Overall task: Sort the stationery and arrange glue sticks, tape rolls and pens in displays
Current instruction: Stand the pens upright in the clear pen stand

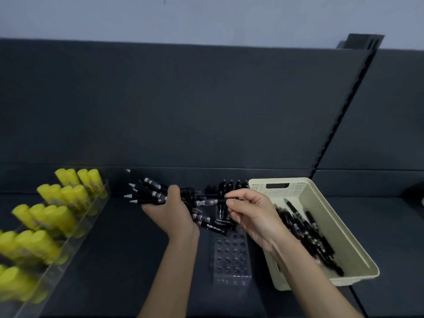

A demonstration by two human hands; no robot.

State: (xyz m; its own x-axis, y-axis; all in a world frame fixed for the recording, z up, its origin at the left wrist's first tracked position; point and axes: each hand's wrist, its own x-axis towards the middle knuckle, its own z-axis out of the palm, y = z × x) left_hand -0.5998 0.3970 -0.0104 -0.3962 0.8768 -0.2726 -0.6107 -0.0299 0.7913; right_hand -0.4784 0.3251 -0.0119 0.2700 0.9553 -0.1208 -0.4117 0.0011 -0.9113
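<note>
Far left: yellow glue sticks [52, 212] stand tilted in rows in a clear stepped rack [76, 234] on the dark shelf [128, 249].

Centre-left: left hand [169, 210], fingers curled tight round a bundle of black pens [149, 191]. The tips fan out up and to the left, and the back ends stick out to the right below the palm.

Centre: clear pen block [231, 255] with rows of holes, lying lengthwise away from the viewer. A few black pens [229, 185] stand upright at its far end; the near holes are unfilled.

Centre-right: right hand [250, 210], thumb and forefinger pinching one end of a single pen [211, 201]. It is held level above the block, its other end at the bundle.

Right: cream basket [321, 198], set at an angle just beside the block. Loose black pens [307, 235] are heaped along its floor, partly hidden by the right forearm.
</note>
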